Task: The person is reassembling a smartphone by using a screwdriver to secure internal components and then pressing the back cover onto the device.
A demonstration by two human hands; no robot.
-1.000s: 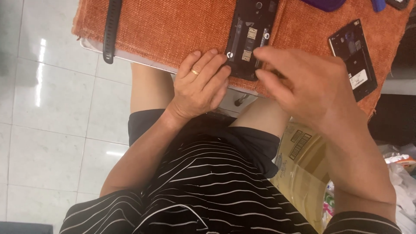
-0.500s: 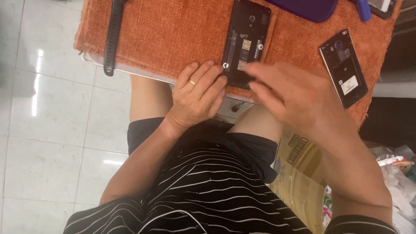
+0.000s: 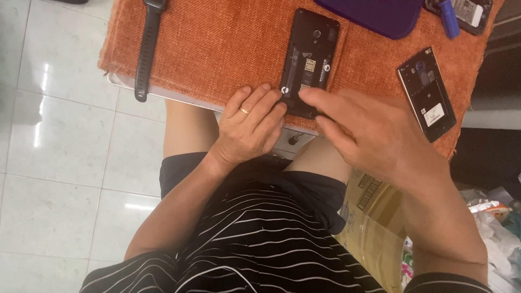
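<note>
Far left: pale tiled floor, glossy, wide and bare of clutter. Orange woven cloth over the surface, its near edge hanging just past a thin grey rim above the knees. Near the cloth's left edge, a black wristwatch, strap running toward the near edge and slightly over it, well apart from both hands.

Between watch and hands, a broad stretch of bare cloth, free for sliding.

At the near edge, left hand, ring on one finger, fingers loosely together and flat, tips touching the lower left corner of an opened black phone. Phone back cover off, insides showing, lying lengthwise away from the body, lower end close to the cloth's near edge. Right hand over the phone's bottom end, fingers bent down on it, touching; whether pinching or only pressing, cannot tell, the tips being hidden.

Beyond the phone, a purple case at the far edge, just beside the phone's top. Further right, a second opened phone, tilted, near the cloth's right edge, apart from the right hand. Top right corner: a blue pen-like tool and another opened device, crowding that corner. Below right, off the surface: a cardboard box and crumpled plastic bags beside the leg.
</note>
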